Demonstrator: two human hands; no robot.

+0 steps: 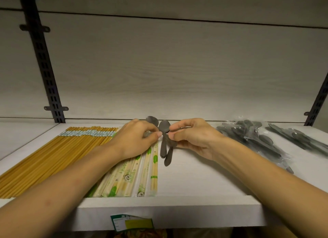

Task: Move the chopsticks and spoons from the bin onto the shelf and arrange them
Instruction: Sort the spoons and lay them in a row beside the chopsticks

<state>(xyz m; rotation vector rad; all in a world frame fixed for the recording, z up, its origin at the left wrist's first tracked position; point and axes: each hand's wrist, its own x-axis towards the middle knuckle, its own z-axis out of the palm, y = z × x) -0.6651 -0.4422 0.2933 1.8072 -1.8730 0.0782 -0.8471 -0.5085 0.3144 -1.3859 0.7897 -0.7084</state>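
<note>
Near the back edge of the shelf [168, 210], about mid-length, your two hands meet over a small bunch of dark spoons [164, 145]. Your left hand [137, 140] has fingers curled together, thumb tip pressed toward the spoon necks; your right hand [193, 138] pinches closed on the same bunch just under the bowls, so both are clamped on the spoons, though how firmly the left grips is hard to tell. Bowls point to the back wall, handles fan toward the front edge, one handle resting on the board — looks like you're squaring them up so they lie parallel, same heading as everything else. Toward the left end, loose yellow chopsticks [53, 154] lie in a tight row, tips to the back, running out to the front edge. Just beside them, partly under your left wrist, wrapped chopsticks [140, 175] in green-printed sleeves sit in the same direction; the spoons go down right next to that row, so groups stay sorted by type. Toward the right end, bagged spoons [252, 140] lie in a loose angled pile, and a second bagged set [298, 140] sits near the right edge, both less tidy. A label [131, 223] hangs on the front lip. Bin not in view. Judgement: arranging stage, spoons not yet laid flat.
</note>
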